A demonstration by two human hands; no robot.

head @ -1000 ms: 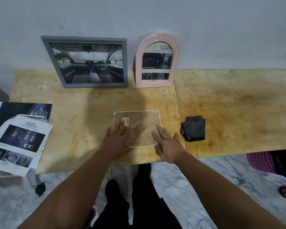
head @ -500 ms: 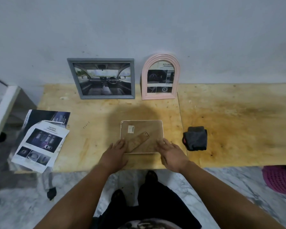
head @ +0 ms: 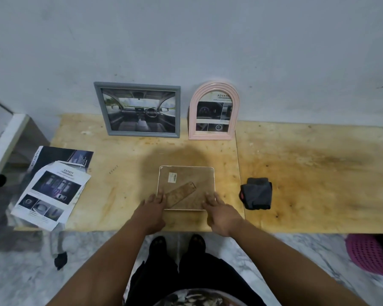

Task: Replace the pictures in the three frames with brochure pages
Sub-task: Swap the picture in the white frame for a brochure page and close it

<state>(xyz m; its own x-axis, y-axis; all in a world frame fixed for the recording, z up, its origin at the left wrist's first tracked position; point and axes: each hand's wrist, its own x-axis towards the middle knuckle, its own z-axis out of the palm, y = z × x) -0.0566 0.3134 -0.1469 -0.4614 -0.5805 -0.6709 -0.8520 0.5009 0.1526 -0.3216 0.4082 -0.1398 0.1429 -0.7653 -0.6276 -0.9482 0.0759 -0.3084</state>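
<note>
Head view: left hand (head: 152,208) and right hand (head: 219,212) lie flat, fingers straight, touching the near corners of the face-down frame (head: 186,187) at the table's (head: 307,184) front middle. Bare wood behind it; black cloth (head: 256,193) just right.

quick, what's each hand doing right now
Left hand: open, straight fingers resting on the near left corner of the face-down white square frame with brown backing.
Right hand: open, fingers on its near right corner.
</note>
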